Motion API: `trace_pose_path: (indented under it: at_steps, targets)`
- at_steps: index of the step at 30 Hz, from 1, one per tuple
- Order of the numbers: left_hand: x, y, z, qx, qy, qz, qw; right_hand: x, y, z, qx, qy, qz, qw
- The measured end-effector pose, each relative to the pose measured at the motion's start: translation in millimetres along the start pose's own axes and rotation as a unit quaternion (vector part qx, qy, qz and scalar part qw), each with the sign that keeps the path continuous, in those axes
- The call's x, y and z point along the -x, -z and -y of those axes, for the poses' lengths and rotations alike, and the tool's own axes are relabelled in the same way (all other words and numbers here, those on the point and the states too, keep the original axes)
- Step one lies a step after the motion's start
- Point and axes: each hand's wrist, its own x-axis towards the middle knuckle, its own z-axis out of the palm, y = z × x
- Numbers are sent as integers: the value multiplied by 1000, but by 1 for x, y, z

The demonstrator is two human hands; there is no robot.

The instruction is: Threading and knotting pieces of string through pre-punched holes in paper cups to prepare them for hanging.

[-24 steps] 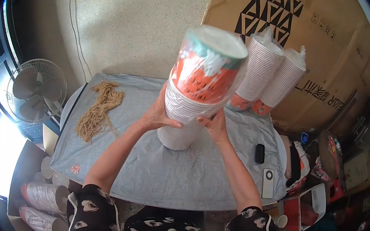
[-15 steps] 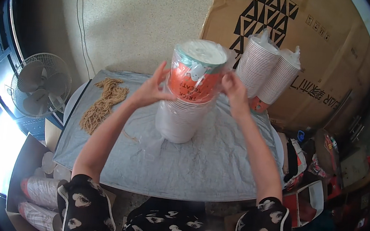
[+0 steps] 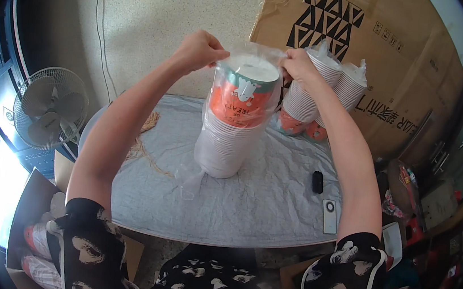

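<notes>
A tall stack of nested paper buckets [image 3: 240, 102] stands upside down at the middle of the table, inside a clear plastic bag [image 3: 206, 120]. The top bucket is orange and teal with a small white figure; below it show many white rims. Above the stack's left side, my left hand [image 3: 201, 51] is closed in a pinch on the bag's upper edge. Across from it, my right hand [image 3: 299, 66] pinches the same edge at the right. The bag's mouth is drawn wide between both hands, over the pale top of the stack.
Two bagged bucket stacks [image 3: 310, 91] stand at the back right before a big cardboard sheet [image 3: 400, 66]. A black object [image 3: 318, 182] and a phone [image 3: 329, 216] lie at right. Tan strings [image 3: 151, 123] lie at left, near a fan [image 3: 51, 108]. A carton [image 3: 17, 217] of bagged buckets stands lower left.
Both hands have risen from the sides of the stack to the bag's top edge and now grip it. The stack stays in place.
</notes>
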Motion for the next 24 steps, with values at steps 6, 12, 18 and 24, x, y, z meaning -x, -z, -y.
trace_pose_path:
  at_steps: [6, 12, 18, 24]
  targets:
    - [-37, 24, 3, 112, 43, -75, 990, -10, 13, 49, 40, -3, -74, 996]
    - [-75, 28, -18, 219, 49, -151, 963, -43, 26, 64, -74, 25, -99, 992]
    - [-97, 49, -83, 235, 20, -194, 952, -94, 62, 75, -224, 110, -165, 954]
    - [-91, 131, -159, 348, 201, 42, 915, -68, 45, 181, -394, 130, -237, 879]
